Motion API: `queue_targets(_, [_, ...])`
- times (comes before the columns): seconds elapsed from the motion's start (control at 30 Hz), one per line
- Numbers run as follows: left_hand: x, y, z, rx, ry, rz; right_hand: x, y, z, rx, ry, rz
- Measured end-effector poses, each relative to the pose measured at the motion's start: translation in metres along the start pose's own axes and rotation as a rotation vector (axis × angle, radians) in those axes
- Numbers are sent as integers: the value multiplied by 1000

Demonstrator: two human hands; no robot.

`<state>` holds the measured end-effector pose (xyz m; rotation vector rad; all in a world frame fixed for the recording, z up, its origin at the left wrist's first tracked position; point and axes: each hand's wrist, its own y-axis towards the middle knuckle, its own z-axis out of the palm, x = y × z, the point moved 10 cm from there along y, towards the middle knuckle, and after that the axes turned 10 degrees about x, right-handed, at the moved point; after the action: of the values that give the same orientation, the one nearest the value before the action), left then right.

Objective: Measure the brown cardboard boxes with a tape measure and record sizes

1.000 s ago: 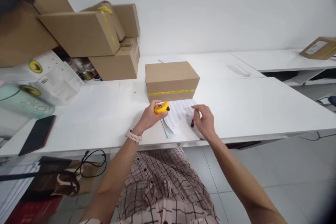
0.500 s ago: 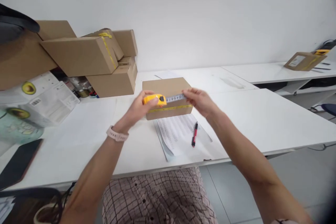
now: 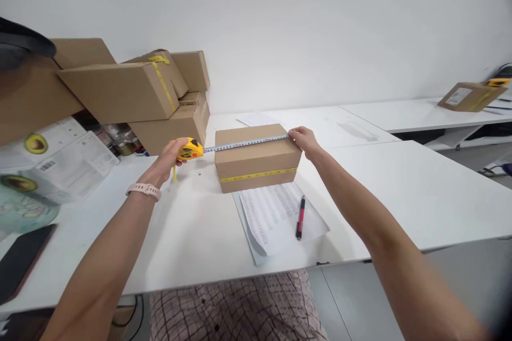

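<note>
Yellow tape measure (image 3: 191, 148) lies clasped in left hand (image 3: 168, 160), blade (image 3: 248, 144), pinched by right hand (image 3: 303, 139), crossing box (image 3: 258, 159)

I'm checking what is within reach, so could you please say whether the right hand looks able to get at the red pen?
Probably yes: the red pen lies uncovered on the papers, though the right hand would likely first have to release the tape blade.

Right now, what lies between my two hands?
In the head view, the tape blade runs from the case in your left hand, over the box, to your right hand.
</note>
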<state>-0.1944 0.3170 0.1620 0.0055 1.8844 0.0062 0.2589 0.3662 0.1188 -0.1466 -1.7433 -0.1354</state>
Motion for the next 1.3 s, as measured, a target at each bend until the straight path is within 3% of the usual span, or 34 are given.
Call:
queue_targets(0.3, [1, 18, 7, -23, -5, 47, -17, -9, 29, 179, -51, 177])
queue_targets(0.5, [7, 17, 4, 3, 22, 28, -17, -11, 23, 141, -77, 231])
queue_targets(0.67, [2, 17, 2, 11, 51, 24, -6, -12, 13, 65, -225, 171])
queue_targets(0.8, [-19, -14, 7, 77, 78, 49, 23, -4, 3, -35, -246, 37])
queue_targets(0.87, [-23, -51, 35, 239, 61, 53, 48, 0, 1, -99, -176, -86])
queue_targets(0.93, [-17, -101, 88, 516, -55, 14, 72, 4, 11, -95, -132, -187])
queue_targets(1.0, [-4, -157, 149, 775, -277, -104, 91, 9, 42, 55, -186, -224])
queue_targets(1.1, [0, -210, 217, 897, -613, -174, 99, 8, 99, 359, -361, -168])
queue_targets(1.2, [-12, -222, 249, 917, -834, -161, 99, 4, 119, 388, -430, -109])
queue_targets(1.3, [-17, -212, 247, 856, -898, -127, 92, -4, 118, 330, -451, -49])
